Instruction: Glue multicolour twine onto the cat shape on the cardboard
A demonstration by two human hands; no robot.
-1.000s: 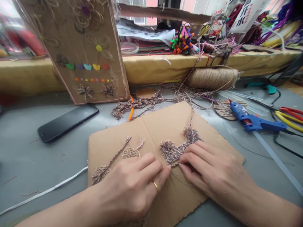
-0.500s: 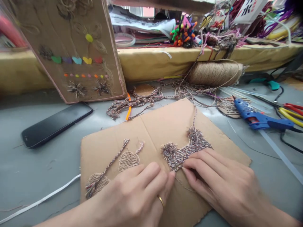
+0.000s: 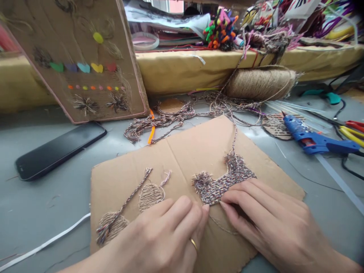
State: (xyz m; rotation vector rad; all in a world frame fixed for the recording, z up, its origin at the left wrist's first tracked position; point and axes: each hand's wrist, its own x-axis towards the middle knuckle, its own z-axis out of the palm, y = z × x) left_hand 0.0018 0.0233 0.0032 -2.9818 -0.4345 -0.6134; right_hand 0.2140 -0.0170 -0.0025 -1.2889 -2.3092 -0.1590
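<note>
A patch of multicoloured twisted yarn (image 3: pixel 217 185) with frayed tufts at its upper corners lies on a sheet of brown cardboard (image 3: pixel 199 144). At its lower edge, my left hand (image 3: pixel 167 231), wearing a gold ring, has its fingers closed on the yarn cord. My right hand (image 3: pixel 270 220) pinches the same edge a short way to the right, partly covering the patch. One cord rises from the patch toward the tangle behind. Left of it are two wound jute shapes, an oval (image 3: pixel 150 196) and another (image 3: pixel 116 225) with a short twisted cord (image 3: pixel 131 197) across it.
A blue glue gun (image 3: pixel 315 138) lies at right by scissors and glue sticks. Behind the cardboard are a yarn tangle (image 3: pixel 167 117) and a jute spool (image 3: pixel 261 82). A phone (image 3: pixel 61 151) and a decorated cardboard panel (image 3: pixel 105 91) stand to the left.
The view has shifted slightly, so the left-hand items sit further left and the right-hand ones further right. Both hands keep their hold at the patch's lower edge with hardly any movement.
</note>
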